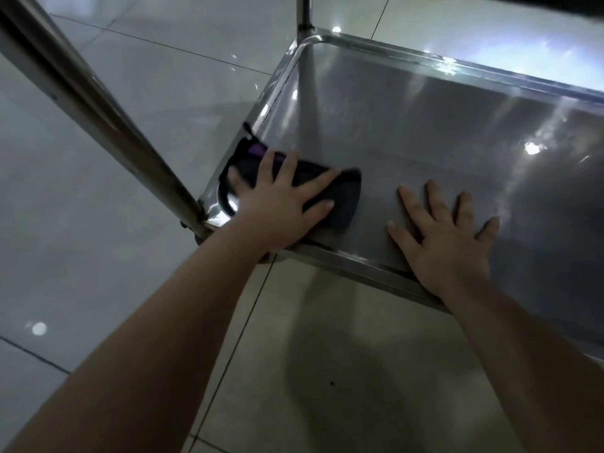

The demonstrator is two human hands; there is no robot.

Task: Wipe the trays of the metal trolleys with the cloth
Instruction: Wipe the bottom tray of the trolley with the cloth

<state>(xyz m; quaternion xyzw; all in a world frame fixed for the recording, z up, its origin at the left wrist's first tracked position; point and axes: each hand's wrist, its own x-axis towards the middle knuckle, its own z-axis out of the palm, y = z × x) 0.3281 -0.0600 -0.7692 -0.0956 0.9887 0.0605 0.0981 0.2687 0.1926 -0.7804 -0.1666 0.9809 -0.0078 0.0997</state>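
A shiny metal trolley tray (408,119) fills the right half of the view, low above the floor. A dark cloth (343,197) with a purple patch lies in the tray's near left corner. My left hand (277,204) presses flat on the cloth with fingers spread and straight. Part of the cloth is hidden under that hand. My right hand (447,237) rests flat on the bare tray surface to the right of the cloth, fingers spread, holding nothing.
A trolley post (98,103) runs diagonally from the top left down to the tray's near left corner. Another post (304,14) rises at the far left corner. Pale glossy floor tiles (98,289) surround the trolley.
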